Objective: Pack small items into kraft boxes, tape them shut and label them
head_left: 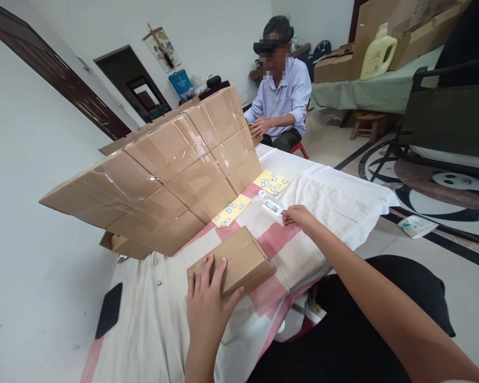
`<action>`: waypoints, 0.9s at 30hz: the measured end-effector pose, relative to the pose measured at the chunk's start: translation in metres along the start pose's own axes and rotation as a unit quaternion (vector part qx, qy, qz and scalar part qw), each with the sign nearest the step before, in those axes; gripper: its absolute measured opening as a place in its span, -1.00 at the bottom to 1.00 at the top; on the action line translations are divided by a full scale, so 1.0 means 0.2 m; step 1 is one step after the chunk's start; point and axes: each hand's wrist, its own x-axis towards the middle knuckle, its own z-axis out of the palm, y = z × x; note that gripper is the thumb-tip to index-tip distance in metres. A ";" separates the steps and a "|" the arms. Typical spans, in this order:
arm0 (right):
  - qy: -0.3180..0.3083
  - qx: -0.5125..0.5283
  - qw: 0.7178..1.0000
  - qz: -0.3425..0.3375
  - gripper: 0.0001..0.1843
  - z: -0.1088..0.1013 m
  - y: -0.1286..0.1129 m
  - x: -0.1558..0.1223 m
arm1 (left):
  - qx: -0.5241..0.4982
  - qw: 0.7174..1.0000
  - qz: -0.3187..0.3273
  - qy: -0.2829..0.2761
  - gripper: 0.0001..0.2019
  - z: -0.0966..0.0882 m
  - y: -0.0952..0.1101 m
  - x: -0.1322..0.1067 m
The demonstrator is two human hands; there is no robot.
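Over on the cloth-covered counter, the left hand lies spread on a brown box; the right hand (arm outstretched) pinches a white gadget.

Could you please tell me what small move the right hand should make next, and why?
I would probably have the right hand take a fuller grip on the white item, because it seems to meet only the item's near end, while the left hand is spread on the cardboard box.
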 end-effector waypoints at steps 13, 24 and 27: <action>0.009 -0.035 0.999 0.011 -0.70 0.00 0.02 0.04 | -0.005 1.000 -0.010 -0.006 -0.43 0.01 0.00 0.00; -0.006 -0.151 0.986 0.065 -0.70 -0.01 -0.03 0.04 | -0.007 1.000 -0.007 -0.009 -0.44 0.00 0.01 0.02; 0.000 -0.229 0.972 0.057 -0.67 -0.03 -0.05 0.02 | -0.005 1.000 -0.003 -0.008 -0.44 0.00 0.01 0.01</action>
